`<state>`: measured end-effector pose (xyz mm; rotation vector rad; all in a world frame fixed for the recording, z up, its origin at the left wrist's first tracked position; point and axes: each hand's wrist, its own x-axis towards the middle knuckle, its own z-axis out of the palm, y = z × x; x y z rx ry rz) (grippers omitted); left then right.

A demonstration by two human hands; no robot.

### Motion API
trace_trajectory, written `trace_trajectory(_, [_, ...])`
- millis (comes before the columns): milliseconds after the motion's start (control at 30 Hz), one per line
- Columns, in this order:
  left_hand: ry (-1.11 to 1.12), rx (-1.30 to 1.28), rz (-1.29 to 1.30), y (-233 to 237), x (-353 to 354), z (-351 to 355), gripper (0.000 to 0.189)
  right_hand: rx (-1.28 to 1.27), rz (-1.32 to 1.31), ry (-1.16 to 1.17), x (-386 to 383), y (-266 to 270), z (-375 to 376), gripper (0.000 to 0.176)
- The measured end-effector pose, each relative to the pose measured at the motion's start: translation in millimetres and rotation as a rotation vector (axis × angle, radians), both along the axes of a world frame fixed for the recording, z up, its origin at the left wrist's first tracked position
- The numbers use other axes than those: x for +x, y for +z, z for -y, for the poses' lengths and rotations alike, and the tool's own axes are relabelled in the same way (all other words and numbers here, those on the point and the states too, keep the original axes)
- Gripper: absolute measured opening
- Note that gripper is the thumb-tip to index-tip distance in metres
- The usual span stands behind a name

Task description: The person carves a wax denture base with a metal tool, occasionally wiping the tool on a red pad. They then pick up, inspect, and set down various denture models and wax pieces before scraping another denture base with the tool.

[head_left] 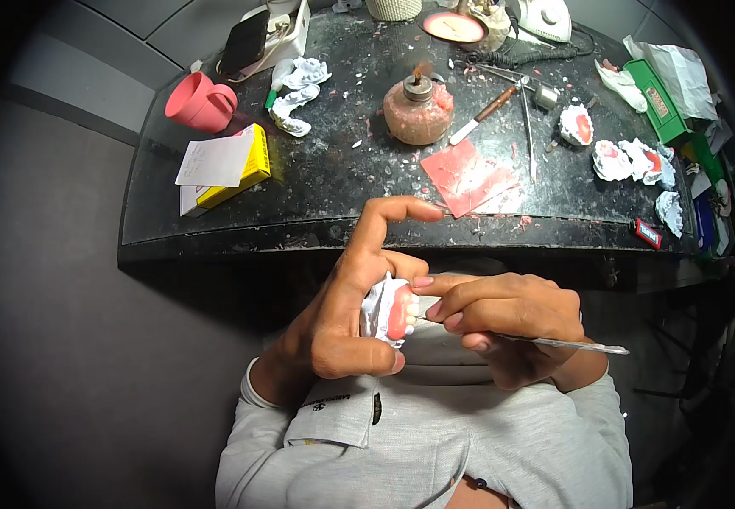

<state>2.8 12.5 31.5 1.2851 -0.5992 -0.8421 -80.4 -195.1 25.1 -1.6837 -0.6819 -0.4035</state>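
My left hand (354, 297) is wrapped round a white plaster dental model (375, 312) that bears pink wax (399, 310) and a few whitish teeth (411, 312). Its index finger is raised and bent toward the table edge. A thin metal carving tool (571, 343) is pinched in my right hand (511, 318), with its tip at the teeth and its other end pointing out to the right. One fingertip of my right hand rests near the top of the wax. Both hands are in front of my chest, below the table edge.
On the dark table (316, 187) stand a spirit burner (418, 110) with a small flame, a pink wax sheet (467, 178), a brown-handled knife (494, 103), a pink mug (200, 103), a yellow box (257, 161), several plaster pieces (612, 161) and a green box (656, 102).
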Motion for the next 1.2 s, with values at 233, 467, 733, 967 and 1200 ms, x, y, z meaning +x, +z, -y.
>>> trace_trajectory(233, [0.026,-0.025,-0.052,-1.8,-2.2,3.1,0.112,-0.014,0.048,-0.019,2.2,-5.3,-0.5,0.014])
trace_trajectory(467, [0.032,0.01,-0.022,-0.4,-2.4,2.3,0.11,0.069,0.127,-0.137,4.4,-11.0,-0.7,0.012])
trace_trajectory(733, [0.005,-0.004,0.264,-2.6,1.1,-0.8,0.095,0.333,0.136,0.012,5.8,-27.9,-1.8,0.03])
trace_trajectory(967, [0.045,-0.02,0.315,-3.0,0.5,0.6,0.099,0.041,0.138,0.144,7.7,-7.0,13.7,0.039])
trace_trajectory(1200, [0.152,-0.156,0.489,-14.9,-1.8,3.4,0.098,0.204,0.053,0.006,7.8,-8.0,5.5,0.016])
